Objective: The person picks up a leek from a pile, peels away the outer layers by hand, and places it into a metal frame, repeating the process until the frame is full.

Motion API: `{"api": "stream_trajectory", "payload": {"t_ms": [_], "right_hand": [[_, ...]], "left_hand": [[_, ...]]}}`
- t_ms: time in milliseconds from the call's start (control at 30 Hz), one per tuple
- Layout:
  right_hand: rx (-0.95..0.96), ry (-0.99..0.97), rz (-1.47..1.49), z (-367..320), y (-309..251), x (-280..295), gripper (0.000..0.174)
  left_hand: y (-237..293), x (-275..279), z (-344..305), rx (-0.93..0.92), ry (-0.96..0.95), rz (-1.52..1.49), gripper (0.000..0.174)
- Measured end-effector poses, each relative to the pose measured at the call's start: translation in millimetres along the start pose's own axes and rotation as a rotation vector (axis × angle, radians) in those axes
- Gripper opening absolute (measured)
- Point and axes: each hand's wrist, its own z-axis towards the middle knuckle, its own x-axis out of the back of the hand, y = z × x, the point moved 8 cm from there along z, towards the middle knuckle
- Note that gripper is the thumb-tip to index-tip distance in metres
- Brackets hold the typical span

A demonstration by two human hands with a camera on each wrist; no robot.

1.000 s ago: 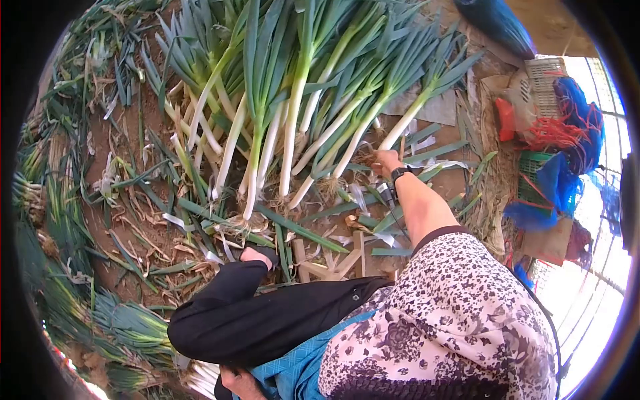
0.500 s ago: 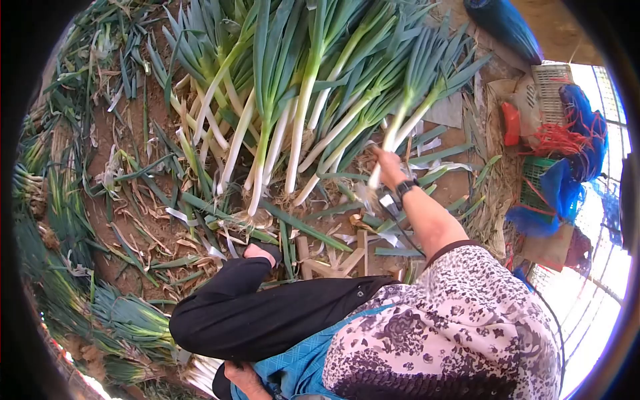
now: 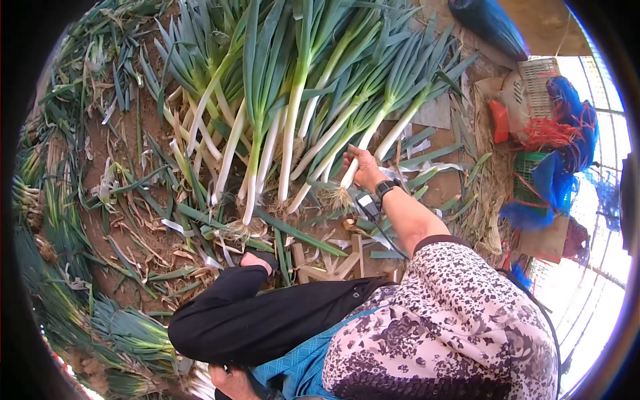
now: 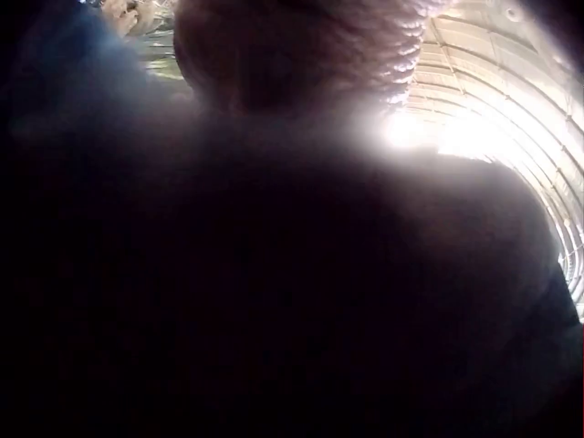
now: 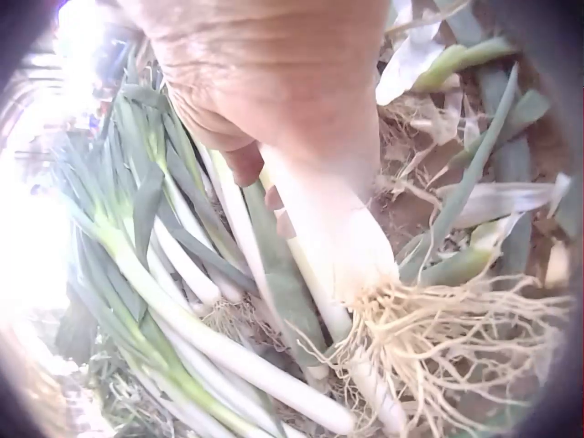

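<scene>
My right hand (image 3: 363, 170) is curled round the white stem of a leek (image 3: 369, 135), just above its roots. Up close in the right wrist view, the hand (image 5: 274, 82) covers part of this leek (image 5: 342, 242), whose pale roots spread below. Other leeks (image 3: 288, 153) lie fanned out to its left, roots toward the body, and one leek (image 3: 399, 133) lies to its right. My left hand (image 3: 230, 381) is low beside the bent leg, its fingers partly hidden. The left wrist view is mostly dark.
Leek trimmings (image 3: 127, 233) litter the brown ground. Leek bundles (image 3: 130, 327) lie at the left. A wooden piece (image 3: 343, 267) is near the foot. Blue netting (image 3: 553, 183), a green crate (image 3: 525, 175) and red strings (image 3: 550, 133) are at the right.
My right hand has moved left from the rightmost leeks, bringing one leek beside the others. The left hand has shifted slightly at the bottom edge.
</scene>
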Motion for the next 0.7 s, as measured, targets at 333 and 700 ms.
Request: {"api": "stream_trajectory", "payload": {"t_ms": [333, 700], "right_hand": [[0.256, -0.013, -0.022, -146.9, 54.0, -94.7, 0.018], [-0.209, -0.414, 0.033, -216.0, 103.2, -151.1, 0.04]], "left_hand": [[3.7, 80.2, 46.0, 0.149, 0.491, 0.124, 0.018], [171.1, -52.9, 120.7, -0.23, -0.267, -0.476, 0.023]]}}
